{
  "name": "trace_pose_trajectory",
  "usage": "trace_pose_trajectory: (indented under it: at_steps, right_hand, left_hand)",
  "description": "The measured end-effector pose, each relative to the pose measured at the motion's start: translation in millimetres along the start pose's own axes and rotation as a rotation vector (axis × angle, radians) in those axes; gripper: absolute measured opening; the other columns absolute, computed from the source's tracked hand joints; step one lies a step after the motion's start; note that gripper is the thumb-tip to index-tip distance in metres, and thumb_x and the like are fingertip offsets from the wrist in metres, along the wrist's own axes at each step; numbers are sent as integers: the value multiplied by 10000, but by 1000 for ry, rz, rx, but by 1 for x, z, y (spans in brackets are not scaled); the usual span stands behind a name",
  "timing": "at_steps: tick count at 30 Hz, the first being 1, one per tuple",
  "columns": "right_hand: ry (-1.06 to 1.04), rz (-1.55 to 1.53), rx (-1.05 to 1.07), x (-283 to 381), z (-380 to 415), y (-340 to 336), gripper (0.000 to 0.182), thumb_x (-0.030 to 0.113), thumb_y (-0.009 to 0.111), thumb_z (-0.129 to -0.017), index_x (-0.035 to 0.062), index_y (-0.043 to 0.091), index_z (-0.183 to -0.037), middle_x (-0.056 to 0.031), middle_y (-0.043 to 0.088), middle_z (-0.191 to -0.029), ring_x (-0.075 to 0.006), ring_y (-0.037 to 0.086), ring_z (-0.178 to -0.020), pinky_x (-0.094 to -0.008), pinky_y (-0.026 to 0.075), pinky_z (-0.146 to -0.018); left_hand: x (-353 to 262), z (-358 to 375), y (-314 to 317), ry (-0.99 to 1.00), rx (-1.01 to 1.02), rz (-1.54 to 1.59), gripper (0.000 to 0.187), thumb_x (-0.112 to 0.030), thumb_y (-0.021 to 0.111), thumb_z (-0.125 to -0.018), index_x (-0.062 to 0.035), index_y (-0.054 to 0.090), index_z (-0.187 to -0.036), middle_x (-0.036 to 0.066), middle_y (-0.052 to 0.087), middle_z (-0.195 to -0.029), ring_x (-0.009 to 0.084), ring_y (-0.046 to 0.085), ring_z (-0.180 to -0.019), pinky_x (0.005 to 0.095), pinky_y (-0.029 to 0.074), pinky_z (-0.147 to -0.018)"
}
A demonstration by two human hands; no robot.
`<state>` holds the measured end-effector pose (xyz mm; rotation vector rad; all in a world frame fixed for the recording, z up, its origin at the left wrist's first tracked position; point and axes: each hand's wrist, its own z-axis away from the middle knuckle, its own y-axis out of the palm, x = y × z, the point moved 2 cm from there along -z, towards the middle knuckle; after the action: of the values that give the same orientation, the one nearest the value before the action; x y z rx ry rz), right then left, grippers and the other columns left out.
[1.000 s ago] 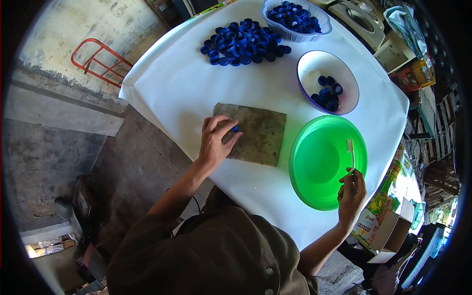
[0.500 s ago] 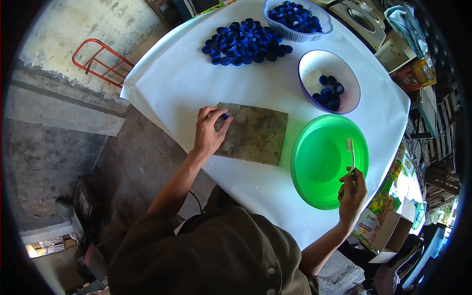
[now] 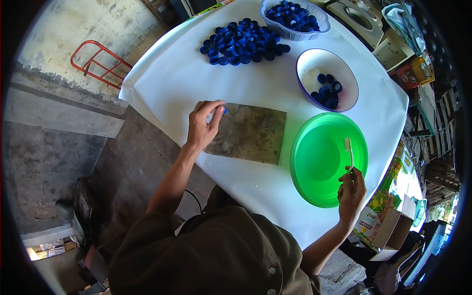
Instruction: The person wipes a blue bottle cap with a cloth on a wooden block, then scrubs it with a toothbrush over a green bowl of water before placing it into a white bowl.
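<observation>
Between the thumb and fingers of my left hand (image 3: 202, 123) is a blue bottle cap (image 3: 225, 110), partly hidden. This hand is at the upper left corner of a worn, brownish board (image 3: 250, 133) lying on the white-covered table. My right hand (image 3: 352, 191) grips a white toothbrush (image 3: 351, 156) by its handle, bristles up, over the right side of a green basin (image 3: 319, 157). Behind the basin stands a white bowl with a purple outside (image 3: 307, 73), holding several blue caps (image 3: 328, 92).
A heap of blue caps (image 3: 241, 43) lies at the far side of the table (image 3: 172, 83). Beside it a pale blue basket (image 3: 295, 35) holds more caps. Past the right table edge is an open cardboard box (image 3: 393, 228). A red metal frame (image 3: 101, 64) leans at the left wall.
My left hand has shifted slightly left with the cap, to the board's edge. My right hand and the toothbrush stay nearly in place.
</observation>
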<state>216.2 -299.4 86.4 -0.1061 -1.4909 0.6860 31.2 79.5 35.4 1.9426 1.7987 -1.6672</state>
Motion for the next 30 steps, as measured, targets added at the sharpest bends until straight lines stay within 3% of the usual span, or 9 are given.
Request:
trace_pose_trajectory:
  at_steps: [1, 2, 4, 7, 11, 18, 22, 25, 30]
  right_hand:
    - [11, -14, 2, 0, 1, -1, 212, 142, 561, -1027, 52, 635, -1204, -3, 610, -790, -8, 396, -520, -193, 269, -432]
    - [22, -27, 8, 0, 2, -1, 212, 142, 561, -1027, 52, 636, -1204, -3, 609, -789, -8, 396, -521, -193, 268, -432]
    - [18, -16, 10, 1, 2, 0, 210, 140, 559, -1028, 55, 635, -1204, -1, 605, -789, -7, 391, -520, -194, 266, -431]
    - [0, 4, 9, 2, 0, -1, 210, 137, 556, -1029, 57, 634, -1205, 2, 601, -791, -7, 384, -519, -193, 263, -431]
    - [30, -27, 5, 2, 2, -3, 211, 136, 554, -1030, 55, 631, -1210, 5, 601, -797, -6, 378, -514, -191, 261, -429]
    - [19, -24, 31, -1, 1, 4, 215, 137, 559, -1031, 52, 630, -1215, 7, 602, -798, -3, 378, -516, -189, 260, -428]
    - [11, -13, 28, -1, 2, 1, 217, 136, 559, -1030, 50, 630, -1217, 7, 601, -799, -3, 382, -519, -189, 260, -430]
    - [25, -12, 13, -1, 2, -1, 218, 139, 558, -1030, 49, 631, -1215, 6, 601, -799, -5, 385, -521, -191, 261, -431]
    - [70, -15, 4, 12, 4, 1, 223, 117, 571, -1015, 18, 654, -1196, -23, 633, -733, -43, 470, -550, -236, 345, -492]
  left_hand:
    - [-9, 3, 2, 42, 4, 52, 172, -170, 680, -962, -58, 739, -1078, 92, 719, -911, 197, 623, -744, 279, 476, -677]
    - [-20, 8, 4, -47, 134, 142, 174, -134, 681, -951, -33, 723, -1086, 141, 722, -939, 265, 649, -812, 373, 531, -770]
    - [-20, 18, 20, 78, 284, 144, 187, -136, 695, -940, -53, 732, -1103, 125, 695, -988, 268, 613, -915, 383, 508, -839]
    - [-29, 29, 35, 167, 239, -91, 217, -96, 702, -920, -84, 742, -1134, 93, 642, -1041, 266, 549, -984, 395, 466, -882]
    - [-10, 26, 32, 30, 184, -220, 245, -87, 722, -905, -115, 747, -1147, 75, 560, -1062, 279, 498, -994, 412, 452, -899]
    - [-25, 23, 33, 150, 355, -88, 229, -112, 793, -844, -95, 742, -1067, 77, 653, -1139, 275, 532, -1097, 406, 458, -942]
    - [-37, 25, 31, 3, 422, 11, 247, -71, 799, -823, -72, 719, -1056, 67, 704, -1088, 280, 565, -1144, 420, 477, -980]
    - [-41, 25, 30, -63, 244, 285, 280, -21, 783, -816, -55, 724, -1088, 81, 717, -1162, 282, 600, -1178, 408, 511, -974]
    - [-48, 25, 47, 155, 170, 211, 275, -21, 767, -831, -58, 720, -1100, 78, 675, -1305, 293, 546, -1286, 418, 484, -1022]
